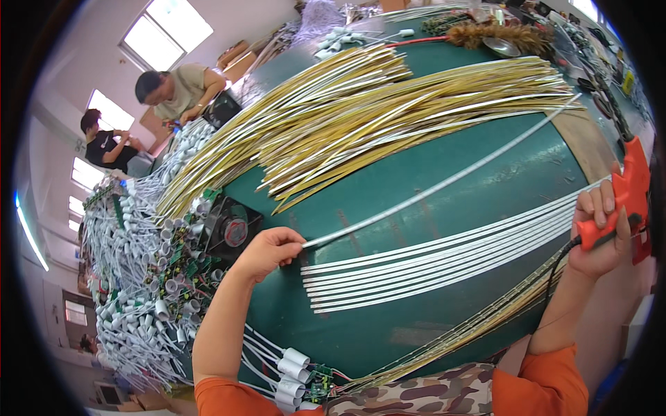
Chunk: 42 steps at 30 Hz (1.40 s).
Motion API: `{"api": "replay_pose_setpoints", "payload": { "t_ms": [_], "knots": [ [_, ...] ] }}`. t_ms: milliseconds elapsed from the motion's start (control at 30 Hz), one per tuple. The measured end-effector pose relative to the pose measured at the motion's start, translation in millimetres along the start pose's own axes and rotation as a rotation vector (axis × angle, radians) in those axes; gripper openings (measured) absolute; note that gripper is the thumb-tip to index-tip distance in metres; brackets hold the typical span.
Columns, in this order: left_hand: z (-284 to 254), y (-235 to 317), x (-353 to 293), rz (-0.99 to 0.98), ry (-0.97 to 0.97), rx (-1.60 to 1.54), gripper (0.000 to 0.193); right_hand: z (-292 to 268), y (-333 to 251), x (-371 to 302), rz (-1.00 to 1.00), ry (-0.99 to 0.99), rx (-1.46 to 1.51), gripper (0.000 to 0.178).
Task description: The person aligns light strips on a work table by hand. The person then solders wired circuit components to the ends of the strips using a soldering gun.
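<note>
My left hand [272, 251] pinches the near end of a long, thin white tube [423, 194], which slants across the green tabletop [485, 163] up to the far right. Below it, several flat white strips [430, 255] lie side by side in a row. At the right, my right hand [600, 225] is closed around the handle of a red pistol-grip tool [635, 170] with a black cord, possibly a glue gun. The tool is just past the strips' right ends; its tip cannot be made out.
Beyond the tube lies a broad pile of yellow and white strips [388, 114]. White caps with wires and green circuit boards [159, 284] heap at the left, beside a black fan [232, 225]. More thin strips [458, 333] run along the near edge. Two people [177, 93] work at the far left.
</note>
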<state>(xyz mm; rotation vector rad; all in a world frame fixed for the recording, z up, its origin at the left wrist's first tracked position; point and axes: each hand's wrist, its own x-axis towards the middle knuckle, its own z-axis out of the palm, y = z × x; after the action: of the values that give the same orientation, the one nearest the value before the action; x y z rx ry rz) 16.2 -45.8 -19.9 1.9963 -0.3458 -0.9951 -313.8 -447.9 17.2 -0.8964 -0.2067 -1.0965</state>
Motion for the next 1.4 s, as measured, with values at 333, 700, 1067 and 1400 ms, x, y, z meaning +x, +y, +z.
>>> {"api": "replay_pose_setpoints", "payload": {
  "t_ms": [333, 700, 1067, 1400],
  "knots": [
    [5, -7, -12, -0.033, -0.064, 0.196, 0.004, -2, 5, 0, 0.016, -0.01, -0.039, 0.066],
    [-1, 24, 5, -0.059, -0.074, 0.678, 0.02, -1, 8, -1, 0.008, -0.016, -0.015, 0.065],
    [-18, 14, 77, 0.572, 0.699, 1.146, 0.01, 17, 15, -4, 0.018, 0.084, 0.056, 0.06],
    [-27, 67, 22, 0.59, 0.238, -0.102, 0.012, 20, 7, -1, 0.001, 0.153, -0.005, 0.06]
  ]
}}
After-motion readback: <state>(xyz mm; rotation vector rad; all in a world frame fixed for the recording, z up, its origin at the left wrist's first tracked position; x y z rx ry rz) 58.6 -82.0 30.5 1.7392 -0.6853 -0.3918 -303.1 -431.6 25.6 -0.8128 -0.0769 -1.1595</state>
